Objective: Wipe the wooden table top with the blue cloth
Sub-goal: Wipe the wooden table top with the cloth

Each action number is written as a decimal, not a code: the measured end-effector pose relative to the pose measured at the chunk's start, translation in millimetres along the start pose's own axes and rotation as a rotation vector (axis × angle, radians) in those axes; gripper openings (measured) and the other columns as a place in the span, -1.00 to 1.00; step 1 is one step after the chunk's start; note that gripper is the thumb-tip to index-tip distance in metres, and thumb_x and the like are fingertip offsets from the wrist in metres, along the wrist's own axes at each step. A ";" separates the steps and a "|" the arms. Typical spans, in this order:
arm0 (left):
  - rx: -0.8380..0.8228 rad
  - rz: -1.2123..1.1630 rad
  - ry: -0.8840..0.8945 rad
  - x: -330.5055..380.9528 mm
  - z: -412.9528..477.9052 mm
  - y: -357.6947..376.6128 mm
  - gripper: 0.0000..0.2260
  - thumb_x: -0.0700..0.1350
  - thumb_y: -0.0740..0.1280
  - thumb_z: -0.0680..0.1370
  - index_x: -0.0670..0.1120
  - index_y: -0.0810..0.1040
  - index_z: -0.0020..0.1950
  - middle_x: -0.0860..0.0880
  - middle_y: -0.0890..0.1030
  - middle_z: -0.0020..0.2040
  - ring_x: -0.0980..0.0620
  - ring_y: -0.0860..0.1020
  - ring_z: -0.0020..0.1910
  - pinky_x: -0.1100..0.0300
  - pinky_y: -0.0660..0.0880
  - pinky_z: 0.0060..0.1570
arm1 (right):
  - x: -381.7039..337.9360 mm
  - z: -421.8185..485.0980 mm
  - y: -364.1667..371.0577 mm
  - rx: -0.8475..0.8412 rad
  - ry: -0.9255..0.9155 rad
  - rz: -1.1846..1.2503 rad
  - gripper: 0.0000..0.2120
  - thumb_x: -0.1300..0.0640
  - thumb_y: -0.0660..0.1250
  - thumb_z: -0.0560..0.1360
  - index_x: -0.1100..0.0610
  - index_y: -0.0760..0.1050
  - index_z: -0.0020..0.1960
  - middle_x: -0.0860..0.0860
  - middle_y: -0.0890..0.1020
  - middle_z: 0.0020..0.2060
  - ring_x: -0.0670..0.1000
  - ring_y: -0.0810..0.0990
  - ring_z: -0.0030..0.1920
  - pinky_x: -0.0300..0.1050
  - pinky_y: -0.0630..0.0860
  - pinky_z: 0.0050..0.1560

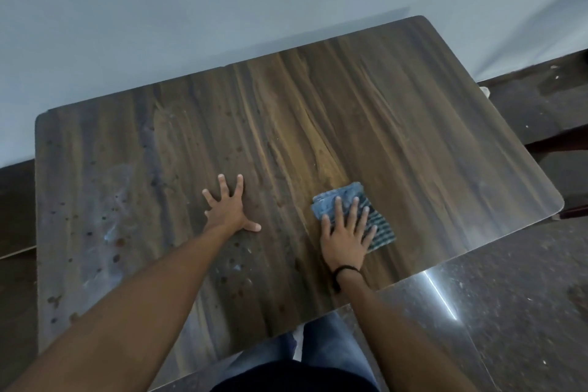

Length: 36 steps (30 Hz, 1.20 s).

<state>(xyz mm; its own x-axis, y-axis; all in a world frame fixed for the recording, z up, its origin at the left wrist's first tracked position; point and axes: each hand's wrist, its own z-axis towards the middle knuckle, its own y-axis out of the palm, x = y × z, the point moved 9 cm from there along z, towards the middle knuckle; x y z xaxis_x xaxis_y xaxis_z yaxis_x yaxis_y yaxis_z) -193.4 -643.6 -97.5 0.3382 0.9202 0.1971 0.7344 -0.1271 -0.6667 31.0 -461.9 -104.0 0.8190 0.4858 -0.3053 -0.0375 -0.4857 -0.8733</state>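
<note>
Streaky, spotted wooden table top [397,124], folded ribbed blue cloth [380,227] flat beneath your right hand [345,232], fingers straight, pressing, your left hand [229,210] splayed flat nearby

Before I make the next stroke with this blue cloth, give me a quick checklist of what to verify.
1. Right hand pressing flat on the blue cloth: ok.
2. Blue cloth lying on the table top: ok.
3. Left hand braced on bare wood, apart from the cloth: ok.
4. Spots on the table's left part wiped away: not ok.
5. Cloth damp enough: cannot tell.
</note>
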 end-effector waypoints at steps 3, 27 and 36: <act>-0.005 -0.021 0.009 -1.2 2.5 1.6 0.29 0.16 0.65 0.28 0.20 -0.35 0.61 -0.02 -0.51 0.56 -0.43 -0.33 0.53 -0.46 0.14 0.41 | -20.4 -6.4 10.0 -0.135 -0.406 -0.220 -0.46 -0.36 -0.16 0.63 -0.37 -0.25 0.55 -0.20 -0.30 0.56 0.02 -0.37 0.57 0.16 -0.44 0.50; -0.036 -0.048 -0.077 0.0 3.0 -1.8 0.33 0.10 0.67 0.25 0.26 -0.38 0.57 0.05 -0.55 0.53 -0.39 -0.38 0.53 -0.47 0.11 0.41 | -81.6 59.4 2.6 -0.169 -0.677 -0.277 -0.44 -0.33 -0.15 0.63 -0.27 -0.12 0.60 -0.12 -0.19 0.60 0.08 -0.24 0.61 0.22 -0.34 0.52; -0.046 -0.039 -0.054 1.7 7.1 -2.2 0.33 0.10 0.67 0.27 0.27 -0.41 0.56 0.03 -0.60 0.49 -0.43 -0.38 0.52 -0.48 0.12 0.40 | -3.0 15.9 -5.8 -0.071 -0.267 -0.130 -0.44 -0.35 -0.17 0.61 -0.33 -0.18 0.58 -0.19 -0.27 0.57 0.04 -0.33 0.59 0.15 -0.41 0.50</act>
<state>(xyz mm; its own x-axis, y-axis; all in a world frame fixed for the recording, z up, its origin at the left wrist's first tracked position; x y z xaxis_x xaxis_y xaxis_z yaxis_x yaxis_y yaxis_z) -198.6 -639.2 -100.7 0.2779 0.9432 0.1821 0.7727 -0.1068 -0.6257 19.7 -449.0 -104.1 0.6345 0.7165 -0.2898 0.1058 -0.4520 -0.8857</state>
